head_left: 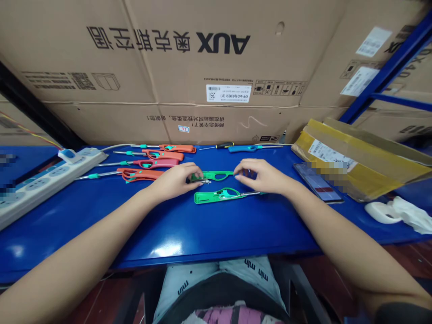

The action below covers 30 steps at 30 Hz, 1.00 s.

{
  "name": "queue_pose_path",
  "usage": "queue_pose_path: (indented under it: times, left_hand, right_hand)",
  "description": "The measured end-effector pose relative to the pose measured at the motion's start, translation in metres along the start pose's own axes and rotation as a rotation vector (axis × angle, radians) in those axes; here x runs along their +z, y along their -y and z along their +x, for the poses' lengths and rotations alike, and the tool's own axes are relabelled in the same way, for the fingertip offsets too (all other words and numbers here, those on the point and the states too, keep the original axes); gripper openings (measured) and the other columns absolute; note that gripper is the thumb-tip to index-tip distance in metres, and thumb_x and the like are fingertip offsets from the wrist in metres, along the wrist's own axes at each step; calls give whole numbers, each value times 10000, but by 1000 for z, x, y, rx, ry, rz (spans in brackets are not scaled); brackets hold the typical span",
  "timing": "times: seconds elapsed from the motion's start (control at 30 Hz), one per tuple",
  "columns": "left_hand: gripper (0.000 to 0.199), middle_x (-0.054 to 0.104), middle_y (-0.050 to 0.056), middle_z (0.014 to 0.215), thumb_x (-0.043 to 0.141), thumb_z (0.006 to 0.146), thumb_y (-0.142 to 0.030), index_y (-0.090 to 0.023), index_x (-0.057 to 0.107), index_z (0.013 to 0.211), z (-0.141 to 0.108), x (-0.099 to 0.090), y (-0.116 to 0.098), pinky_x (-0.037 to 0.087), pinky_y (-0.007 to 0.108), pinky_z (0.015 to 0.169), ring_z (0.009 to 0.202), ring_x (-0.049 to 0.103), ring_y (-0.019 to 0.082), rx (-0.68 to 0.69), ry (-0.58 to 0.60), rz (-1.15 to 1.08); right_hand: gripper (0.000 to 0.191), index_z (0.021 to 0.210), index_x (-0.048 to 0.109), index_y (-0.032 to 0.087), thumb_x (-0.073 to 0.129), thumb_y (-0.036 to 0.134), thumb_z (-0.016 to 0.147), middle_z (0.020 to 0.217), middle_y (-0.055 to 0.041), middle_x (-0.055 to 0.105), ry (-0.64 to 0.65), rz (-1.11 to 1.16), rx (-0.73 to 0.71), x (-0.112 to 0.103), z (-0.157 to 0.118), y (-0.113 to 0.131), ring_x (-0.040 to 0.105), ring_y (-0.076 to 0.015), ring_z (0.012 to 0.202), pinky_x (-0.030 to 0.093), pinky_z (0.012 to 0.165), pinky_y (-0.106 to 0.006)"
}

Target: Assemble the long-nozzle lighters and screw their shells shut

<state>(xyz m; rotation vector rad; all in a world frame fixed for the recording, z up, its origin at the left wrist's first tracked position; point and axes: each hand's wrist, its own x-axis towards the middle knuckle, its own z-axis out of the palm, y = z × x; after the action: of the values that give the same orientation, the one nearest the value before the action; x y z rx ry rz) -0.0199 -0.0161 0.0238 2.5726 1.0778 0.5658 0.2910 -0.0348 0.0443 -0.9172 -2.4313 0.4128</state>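
Just above the blue table surface, my left hand (177,181) closes its fingers on the handle end of a green lighter casing (221,175). A small metallic part (205,181) shows by those fingertips. My right hand (265,176) pinches the narrow front end of the same casing; what else its fingers may hold is hidden. Nearer to me lies a second green lighter half (204,197), with a teal trigger (227,193) and a metal tube pointing right under my right hand.
Several orange and red lighters (145,174) lie at left beside a white power strip (50,182). At the back are a screwdriver (224,145) and a blue lighter (243,148). A phone (317,182), a taped carton (354,157) and white tissue (413,213) sit right.
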Motion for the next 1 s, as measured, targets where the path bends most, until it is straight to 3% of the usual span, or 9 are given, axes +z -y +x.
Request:
queue_pose_path:
  times: [0.1,0.3,0.5,0.67,0.77,1.0]
  left_hand:
    - [254,646,60,959,619,919,-398,-170,692,1006,-1,2,-3,489,292,710,795,623,184,23,-15,20]
    - [244,650,59,954,596,950,-383,-162,694,984,-2,7,-5,500,282,728,825,641,184,45,-16,56]
    - [232,682,57,920,570,984,-376,-165,667,972,-3,10,-9,507,314,786,875,646,207,71,-35,119]
    - [211,695,48,929,614,975,-342,-167,689,1066,-4,8,-22,523,293,786,861,650,178,102,-129,-79]
    - [212,676,48,943,633,972,-316,-178,716,1109,-5,8,-31,528,270,787,860,652,157,147,-102,-213]
    - [159,684,54,967,681,933,-240,-171,740,1063,-8,11,-40,521,276,816,893,649,158,235,-27,-238]
  right_hand:
    - [186,1059,683,181,678,281,904,1012,-68,662,97,110,-109,13,0,16,614,-177,906,501,849,-310]
    - [102,1004,684,191,657,208,907,1087,-75,620,194,140,-108,33,-1,24,593,-200,1035,485,943,-358]
    - [38,903,683,178,651,158,896,961,-47,665,183,262,-68,32,0,23,615,-164,912,489,858,-310]
    - [73,928,710,170,649,203,905,904,-30,711,233,333,66,27,1,25,604,-137,796,473,752,-275]
    - [121,940,732,162,662,249,895,800,-6,677,291,360,169,25,1,26,529,-115,676,426,641,-249]
    - [157,933,741,155,664,283,887,811,-10,681,313,410,183,26,1,23,506,-112,676,420,649,-249]
